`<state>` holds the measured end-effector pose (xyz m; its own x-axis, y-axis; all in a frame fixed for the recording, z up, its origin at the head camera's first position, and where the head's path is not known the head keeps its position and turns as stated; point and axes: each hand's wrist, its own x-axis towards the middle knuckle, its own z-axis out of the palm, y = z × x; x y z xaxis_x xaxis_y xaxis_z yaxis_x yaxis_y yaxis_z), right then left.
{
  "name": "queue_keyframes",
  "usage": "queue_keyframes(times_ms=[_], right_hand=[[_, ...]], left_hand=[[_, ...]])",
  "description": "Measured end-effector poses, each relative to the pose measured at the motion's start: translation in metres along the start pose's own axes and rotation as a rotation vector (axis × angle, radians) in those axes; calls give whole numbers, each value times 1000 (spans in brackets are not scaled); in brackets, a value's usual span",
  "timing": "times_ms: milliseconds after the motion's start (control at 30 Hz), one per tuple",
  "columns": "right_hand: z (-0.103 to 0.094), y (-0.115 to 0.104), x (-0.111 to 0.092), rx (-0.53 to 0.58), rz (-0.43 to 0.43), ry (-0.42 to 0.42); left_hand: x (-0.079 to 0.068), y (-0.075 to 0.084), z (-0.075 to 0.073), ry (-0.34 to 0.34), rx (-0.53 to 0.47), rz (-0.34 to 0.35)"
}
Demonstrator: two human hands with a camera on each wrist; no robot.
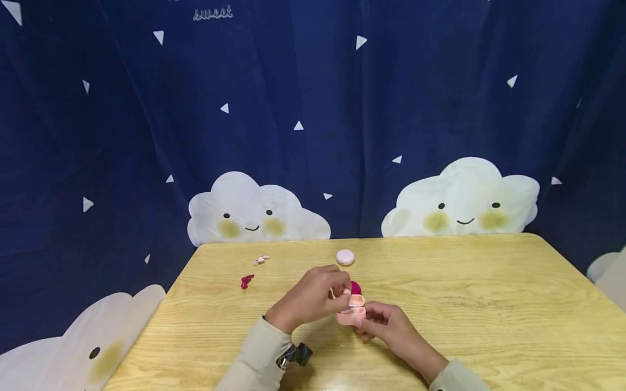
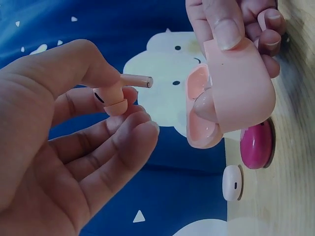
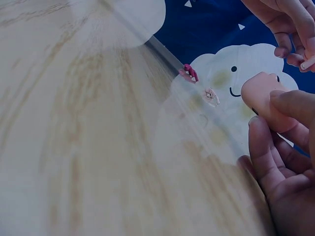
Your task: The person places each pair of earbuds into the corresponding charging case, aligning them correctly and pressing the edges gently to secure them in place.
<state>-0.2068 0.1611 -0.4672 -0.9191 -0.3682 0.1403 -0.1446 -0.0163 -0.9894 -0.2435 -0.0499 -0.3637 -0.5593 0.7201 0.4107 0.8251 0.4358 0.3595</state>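
Fingers of the left hand (image 1: pixel 313 296) were closed narrow on a pink earbud (image 2: pixel 112 96), seen left of centre in the left-wrist view. Its stem (image 2: pixel 138 81) pointed to the right of that frame, toward an open pink case (image 2: pixel 241 91) just beside it; the two were apart. A glossy rounded piece (image 2: pixel 205 104) showed in the case's opening; could not tell whether it was a second bud.

Right hand (image 1: pixel 396 328) gripped the case by its body, thumb flat on one face, lid swung back. Case sat below and right of centre in the head view, above the wooden table (image 1: pixel 489 304).

Just behind it in that view, partly hidden: a magenta case (image 1: pixel 356 288). Farther up the frame, near the table's far edge, a round pale pink case (image 1: pixel 345 257).

Left of the hands, well apart: magenta earbuds (image 1: pixel 246 281), and slightly above them pale earbuds (image 1: pixel 261 260).

Light sleeves (image 1: pixel 259 353) on both arms; dark device (image 1: pixel 298 354) at the left wrist. Dark blue curtain (image 1: pixel 293 65) filled the upper frame, printed with white triangles and smiling clouds (image 1: pixel 254 233).
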Motion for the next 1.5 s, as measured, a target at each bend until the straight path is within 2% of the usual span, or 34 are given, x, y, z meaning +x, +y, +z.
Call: queue_keyframes(times_ms=[233, 467, 700, 1033, 1233, 1500], right_hand=[[0, 1, 0, -27, -35, 3], [0, 2, 1, -15, -26, 5], [-1, 3, 2, -27, -16, 1], [-1, 3, 2, -26, 3, 1], [-1, 1, 1, -35, 13, 3], [0, 1, 2, -27, 11, 9]], left_hand=[[1, 2, 4, 1, 44, -26], [2, 1, 8, -23, -24, -50], [5, 1, 9, -42, 17, -8], [4, 4, 10, -59, 26, -1], [3, 4, 11, -59, 69, 23], [4, 5, 13, -86, 91, -12]])
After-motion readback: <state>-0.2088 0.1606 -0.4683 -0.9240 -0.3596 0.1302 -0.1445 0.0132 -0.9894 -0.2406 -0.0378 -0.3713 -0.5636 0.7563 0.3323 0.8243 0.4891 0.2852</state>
